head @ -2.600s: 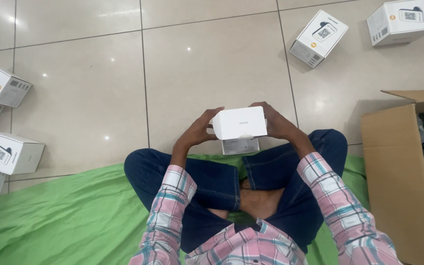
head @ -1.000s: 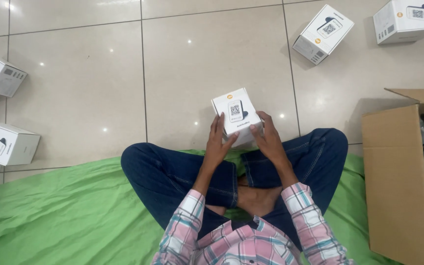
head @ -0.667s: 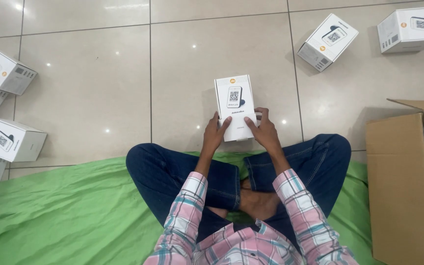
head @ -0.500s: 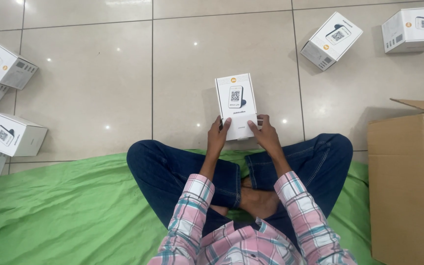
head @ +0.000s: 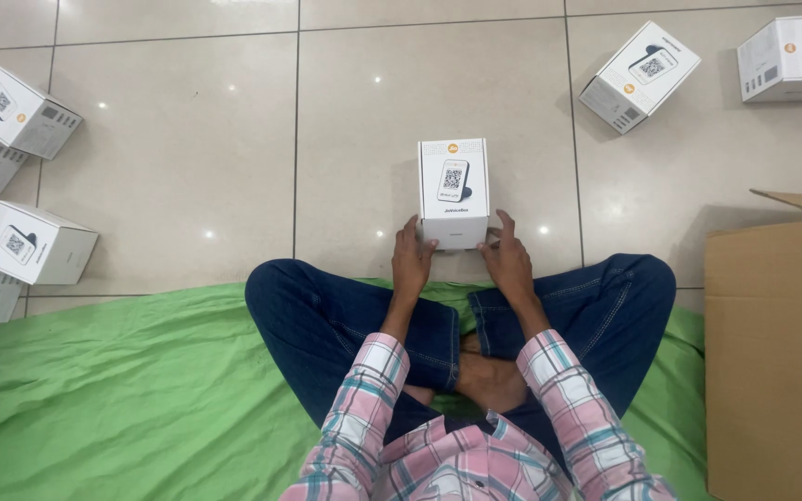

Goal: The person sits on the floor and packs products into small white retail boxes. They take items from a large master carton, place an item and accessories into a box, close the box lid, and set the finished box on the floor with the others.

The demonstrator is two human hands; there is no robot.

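Observation:
A small white product box (head: 454, 190) with a printed picture of a device on top stands on the tiled floor just in front of my crossed legs. My left hand (head: 412, 263) grips its near left corner. On the near right side, my right hand (head: 507, 261) holds the box with fingers spread. Both arms wear pink plaid sleeves.
Several matching white boxes lie at the far left (head: 34, 243) and two at the top right (head: 639, 76). An open brown cardboard carton (head: 763, 343) stands at the right. A green cloth (head: 113, 399) covers the floor under me.
The box was held up and turned in both hands, then lowered onto the floor tile in front of my legs. Both hands stay on it.

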